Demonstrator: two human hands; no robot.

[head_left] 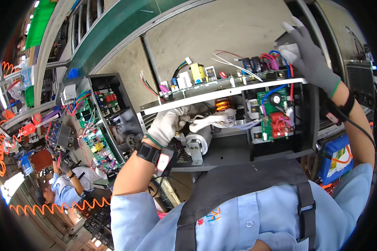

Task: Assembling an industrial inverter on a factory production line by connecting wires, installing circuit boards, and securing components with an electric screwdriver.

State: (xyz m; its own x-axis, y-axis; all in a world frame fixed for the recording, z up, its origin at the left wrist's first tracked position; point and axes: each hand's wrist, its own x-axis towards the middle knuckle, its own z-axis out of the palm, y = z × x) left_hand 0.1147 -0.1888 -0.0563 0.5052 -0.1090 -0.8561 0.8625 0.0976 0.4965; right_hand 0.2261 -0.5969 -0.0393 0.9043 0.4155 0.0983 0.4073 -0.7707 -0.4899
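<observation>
No word or number can be read with certainty. Small red characters beside orange and blue strokes are embroidered on the light-blue shirt [234,213], too small to make out. A white label with a red mark [163,162] sits on the device strapped above the left hand [168,124], and a red-and-white label [332,118] marks the one on the right forearm [348,100]. The blue package [326,168] at right carries a white printed panel with yellow-green patches, its lettering indistinct.
</observation>
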